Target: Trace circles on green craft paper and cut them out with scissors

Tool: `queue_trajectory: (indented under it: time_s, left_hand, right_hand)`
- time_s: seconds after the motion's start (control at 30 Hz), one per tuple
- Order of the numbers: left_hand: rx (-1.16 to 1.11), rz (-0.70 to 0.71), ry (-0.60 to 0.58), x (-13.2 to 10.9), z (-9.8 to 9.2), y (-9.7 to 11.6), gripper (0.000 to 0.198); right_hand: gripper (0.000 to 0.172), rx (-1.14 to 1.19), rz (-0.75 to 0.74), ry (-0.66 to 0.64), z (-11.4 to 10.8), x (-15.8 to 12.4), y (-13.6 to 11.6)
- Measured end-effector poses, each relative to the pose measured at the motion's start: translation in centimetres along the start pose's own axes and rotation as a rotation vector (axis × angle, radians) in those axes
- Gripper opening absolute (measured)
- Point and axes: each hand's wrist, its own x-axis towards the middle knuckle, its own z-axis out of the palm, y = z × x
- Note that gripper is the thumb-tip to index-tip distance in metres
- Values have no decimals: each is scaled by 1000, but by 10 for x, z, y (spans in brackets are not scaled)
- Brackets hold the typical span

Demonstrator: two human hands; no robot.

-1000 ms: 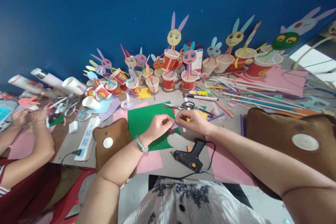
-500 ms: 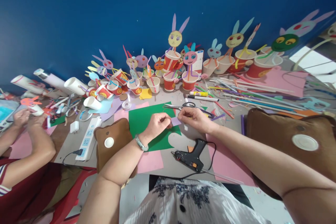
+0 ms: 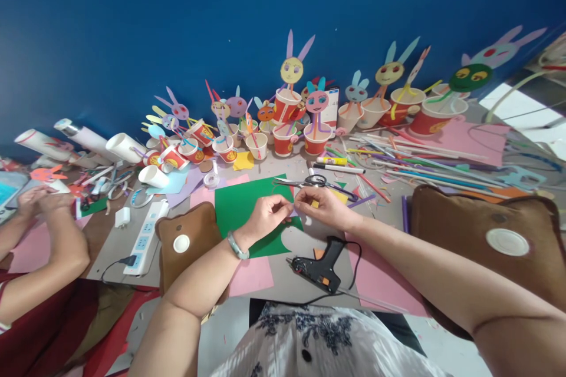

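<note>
My left hand (image 3: 267, 216) and my right hand (image 3: 322, 206) meet above the green paper sheet (image 3: 239, 194), fingertips pinched close together. Between them a small piece of lilac paper (image 3: 296, 212) is held, mostly covered by the fingers. Just beyond my fingers lie scissors (image 3: 315, 181) with dark handles, blades pointing left. Nearer to me a black hot glue gun (image 3: 321, 268) rests on the table, its nozzle to the left and a clear glue stick at its back.
Paper cups with rabbit-faced figures (image 3: 316, 136) line the blue wall. Straws (image 3: 437, 174) and markers (image 3: 340, 168) are at right. Brown cushions (image 3: 188, 247) flank my arms. Left are a power strip (image 3: 148, 241) and a co-worker's hands (image 3: 44, 200) with an orange paper figure.
My fingertips have come closer together, and the lilac paper that showed between them is now mostly hidden. The view has shifted slightly.
</note>
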Motion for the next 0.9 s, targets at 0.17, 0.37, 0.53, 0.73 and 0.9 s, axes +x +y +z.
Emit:
queue_trajectory:
  time_s: [0.17,0.37,0.53,0.73,0.9]
  left_hand:
    - [71,34,-7,-1,1,4,27]
    - [63,16,4,0,-1,4,25]
    - [-27,-48,34,3,-4,5,24]
    - [-125,-112,48,3,-4,9,26]
    - [-169,-113,36,4,-2,5,39]
  right_hand:
    - [11,-26,3,26,3,0,2]
    - [11,-64,-1,58,2,1,5]
    - [12,-34,35,141,-1,4,9]
    - [33,98,144,90,-4,4,4]
    - [36,211,152,-24,-2,3,9]
